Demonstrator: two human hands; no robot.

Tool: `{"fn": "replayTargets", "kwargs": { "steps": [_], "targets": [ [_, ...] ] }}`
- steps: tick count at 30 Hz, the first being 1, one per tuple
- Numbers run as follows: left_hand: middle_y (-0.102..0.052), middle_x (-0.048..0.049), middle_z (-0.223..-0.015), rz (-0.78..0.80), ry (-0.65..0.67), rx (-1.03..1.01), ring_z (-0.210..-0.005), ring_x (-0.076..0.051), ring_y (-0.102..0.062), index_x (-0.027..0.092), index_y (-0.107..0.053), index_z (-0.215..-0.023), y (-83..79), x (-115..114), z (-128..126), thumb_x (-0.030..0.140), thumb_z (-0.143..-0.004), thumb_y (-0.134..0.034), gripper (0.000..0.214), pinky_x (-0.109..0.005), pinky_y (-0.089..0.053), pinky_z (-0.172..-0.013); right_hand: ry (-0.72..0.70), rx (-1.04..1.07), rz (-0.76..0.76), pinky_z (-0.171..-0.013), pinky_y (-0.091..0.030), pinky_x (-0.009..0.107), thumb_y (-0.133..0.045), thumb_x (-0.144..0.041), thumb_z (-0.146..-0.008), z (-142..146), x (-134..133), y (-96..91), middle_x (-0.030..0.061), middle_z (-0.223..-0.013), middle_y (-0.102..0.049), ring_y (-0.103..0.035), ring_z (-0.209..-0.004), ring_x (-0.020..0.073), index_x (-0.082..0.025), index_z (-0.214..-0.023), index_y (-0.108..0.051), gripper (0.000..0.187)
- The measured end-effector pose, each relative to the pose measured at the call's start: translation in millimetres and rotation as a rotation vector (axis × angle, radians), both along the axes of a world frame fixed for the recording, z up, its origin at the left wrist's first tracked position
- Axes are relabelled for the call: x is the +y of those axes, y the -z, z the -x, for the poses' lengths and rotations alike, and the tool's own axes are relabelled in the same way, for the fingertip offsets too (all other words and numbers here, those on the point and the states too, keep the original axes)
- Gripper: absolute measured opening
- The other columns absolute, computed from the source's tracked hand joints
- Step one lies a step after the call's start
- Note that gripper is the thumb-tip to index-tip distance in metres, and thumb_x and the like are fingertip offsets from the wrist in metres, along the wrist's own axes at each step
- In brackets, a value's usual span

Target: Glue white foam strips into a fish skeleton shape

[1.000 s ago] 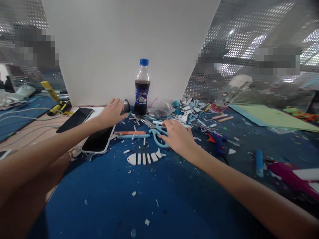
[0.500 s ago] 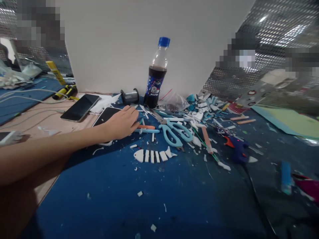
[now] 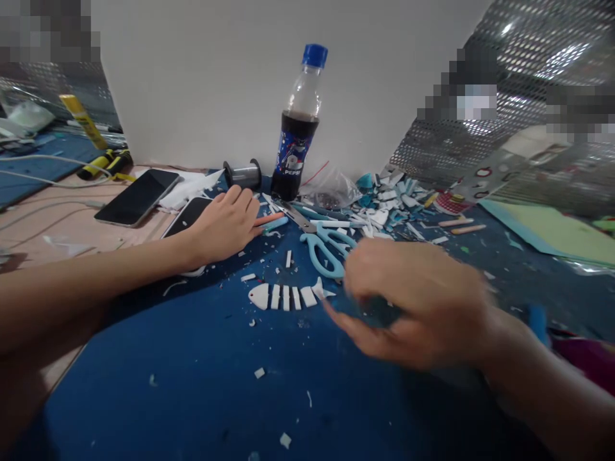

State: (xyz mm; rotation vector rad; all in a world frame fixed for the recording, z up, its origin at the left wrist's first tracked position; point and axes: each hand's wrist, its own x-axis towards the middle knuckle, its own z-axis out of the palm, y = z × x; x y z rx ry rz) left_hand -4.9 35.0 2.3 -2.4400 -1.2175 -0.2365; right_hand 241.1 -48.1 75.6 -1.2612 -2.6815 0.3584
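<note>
White flat pieces form a fish (image 3: pixel 286 298) on the blue mat (image 3: pixel 202 371), with a head, several narrow strips and a tail piece. My left hand (image 3: pixel 228 221) is closed beyond it, fingers curled over an orange pen-like stick (image 3: pixel 269 219) and a light-blue one (image 3: pixel 275 224), whose ends stick out to the right. Blurred by motion, my right hand (image 3: pixel 413 301) hovers to the right of the fish with thumb and fingers apart. One digit's tip is at the tail; contact is unclear. Light-blue scissors (image 3: pixel 321 256) lie behind, partly covered by this hand.
A Pepsi bottle (image 3: pixel 294 141) and a wire spool (image 3: pixel 243 174) stand against the white board (image 3: pixel 206 83). White and teal scraps (image 3: pixel 389 202) are heaped at the right. Phones (image 3: pixel 138 197) lie on the left, and coloured sheets (image 3: pixel 552 230) at the far right.
My right hand has come in from the right toward the fish's tail, covering the glue gun. Under my left hand the two sticks have shifted and tilted. The view has moved slightly.
</note>
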Motion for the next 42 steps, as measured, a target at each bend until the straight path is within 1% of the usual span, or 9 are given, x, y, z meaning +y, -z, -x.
{"fn": "replayTargets", "kwargs": {
  "steps": [1,2,5,11,15,19,26,34,42],
  "targets": [
    [-0.057,-0.0226,-0.094,-0.018,-0.005,-0.002,-0.096,-0.037,-0.053,0.002,-0.058,-0.099,-2.4,-1.7,-0.2,0.039,-0.099,-0.028,0.048,-0.046,-0.045,-0.076,-0.146,0.03,-0.011,-0.071,-0.046,0.037,-0.057,-0.047,-0.082,-4.2,2.8,-2.5,0.0068,-0.082,-0.062,-0.058,-0.077,0.0226,-0.022,-0.077,-0.056,0.025],
    [-0.057,-0.021,-0.092,-0.034,0.002,-0.004,-0.095,-0.036,-0.053,0.004,-0.058,-0.098,-5.3,-4.3,-0.6,0.037,-0.098,-0.028,0.046,-0.047,-0.045,-0.078,-0.196,0.001,0.012,-0.074,-0.045,0.036,-0.06,-0.044,-0.081,-7.2,7.1,-2.9,0.0088,-0.096,-0.062,-0.058,-0.083,0.0227,-0.021,-0.09,-0.055,0.025],
    [-0.054,-0.0148,-0.085,-0.051,0.088,-0.062,-0.089,-0.032,-0.054,0.01,-0.057,-0.089,-14.2,-18.7,-3.9,0.038,-0.097,-0.029,0.041,-0.048,-0.046,-0.082,-0.152,-0.143,0.108,-0.076,-0.043,0.038,-0.069,-0.048,-0.075,-11.7,21.4,3.5,0.0111,-0.117,-0.055,-0.056,-0.089,0.0239,-0.022,-0.112,-0.047,0.05],
    [-0.051,-0.0117,-0.088,0.127,0.298,-0.263,-0.091,-0.032,-0.053,0.019,-0.047,-0.084,-15.1,-67.6,-8.5,0.062,-0.086,-0.047,0.043,-0.053,-0.048,-0.085,-0.089,-0.268,0.205,-0.074,-0.041,0.039,-0.067,-0.038,-0.075,-14.7,28.0,11.4,0.0083,-0.106,-0.052,-0.054,-0.089,0.0265,-0.023,-0.104,-0.046,0.039],
    [-0.053,-0.0106,-0.096,0.262,0.33,-0.263,-0.088,-0.029,-0.055,0.02,-0.043,-0.089,-4.5,-88.6,-5.0,0.052,-0.075,-0.069,0.044,-0.045,-0.052,-0.072,-0.123,-0.238,0.22,-0.069,-0.041,0.033,-0.068,-0.03,-0.074,-14.2,27.4,10.6,0.0079,-0.102,-0.051,-0.053,-0.088,0.025,-0.022,-0.099,-0.044,0.036],
    [-0.054,-0.0133,-0.105,0.265,0.287,-0.284,-0.096,-0.03,-0.055,0.02,-0.042,-0.092,5.9,-92.5,-6.6,0.033,-0.076,-0.07,0.035,-0.044,-0.052,-0.076,-0.114,-0.25,0.222,-0.068,-0.04,0.033,-0.067,-0.026,-0.075,-12.5,27.4,9.6,0.0075,-0.1,-0.052,-0.054,-0.085,0.0243,-0.022,-0.095,-0.043,0.031],
    [-0.055,-0.0086,-0.095,0.319,0.325,-0.352,-0.086,-0.025,-0.056,0.019,-0.045,-0.089,18.8,-91.6,-8.4,0.02,-0.084,-0.06,0.016,-0.041,-0.051,-0.075,-0.128,-0.286,0.154,-0.068,-0.037,0.032,-0.068,-0.021,-0.074,-10.1,25.2,6.1,0.0069,-0.096,-0.052,-0.053,-0.084,0.0238,-0.021,-0.09,-0.043,0.03],
    [-0.053,-0.0105,-0.096,0.27,0.32,-0.296,-0.089,-0.025,-0.055,0.018,-0.047,-0.089,20.9,-96.8,-11.5,0.019,-0.091,-0.049,0.003,-0.039,-0.051,-0.073,-0.177,-0.273,0.195,-0.067,-0.034,0.029,-0.064,-0.018,-0.078,-11.8,26.2,7.4,0.0059,-0.096,-0.052,-0.051,-0.084,0.0214,-0.02,-0.095,-0.046,0.025],
    [-0.054,-0.0106,-0.093,0.193,0.336,-0.26,-0.089,-0.025,-0.055,0.018,-0.047,-0.087,22.1,-95.1,-11.9,0.019,-0.094,-0.043,0.008,-0.038,-0.051,-0.072,-0.202,-0.248,0.196,-0.069,-0.036,0.029,-0.064,-0.014,-0.078,-12.4,26.1,2.9,0.0076,-0.1,-0.054,-0.051,-0.087,0.0209,-0.017,-0.101,-0.05,0.027]
  ]
}}
